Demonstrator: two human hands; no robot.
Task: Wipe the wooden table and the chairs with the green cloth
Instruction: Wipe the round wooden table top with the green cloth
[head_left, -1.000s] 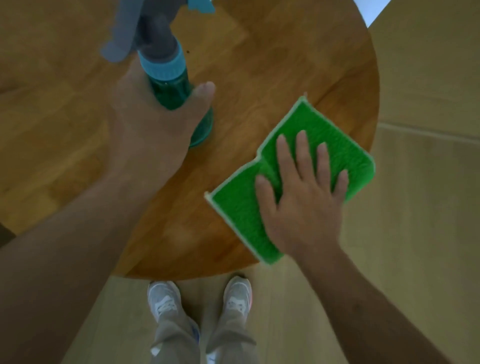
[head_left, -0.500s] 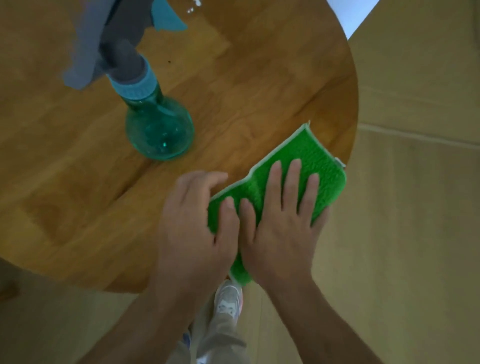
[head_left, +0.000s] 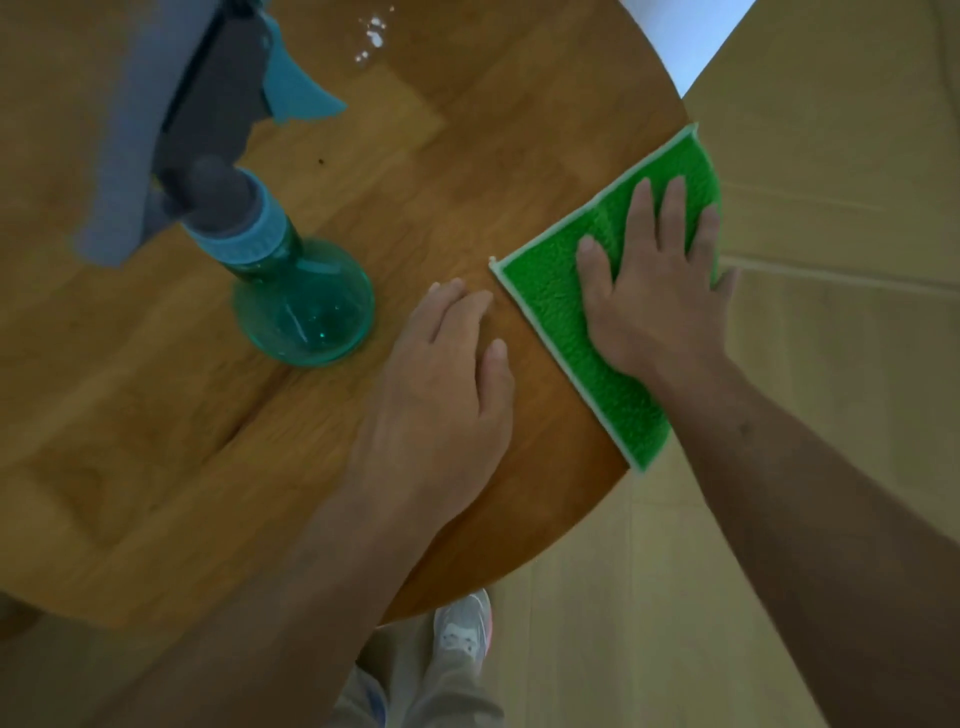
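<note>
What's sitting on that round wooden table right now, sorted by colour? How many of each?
Green: 1, the green cloth under the right hand.
Teal: 1, the spray bottle.
Total: 2 things on the wooden table, plus the left hand resting flat.

I read this as a home — a round wooden table (head_left: 415, 171) on pale wood-plank flooring (head_left: 831, 364), a teal spray bottle (head_left: 304, 301) standing on it — plain household cleaning gear.
</note>
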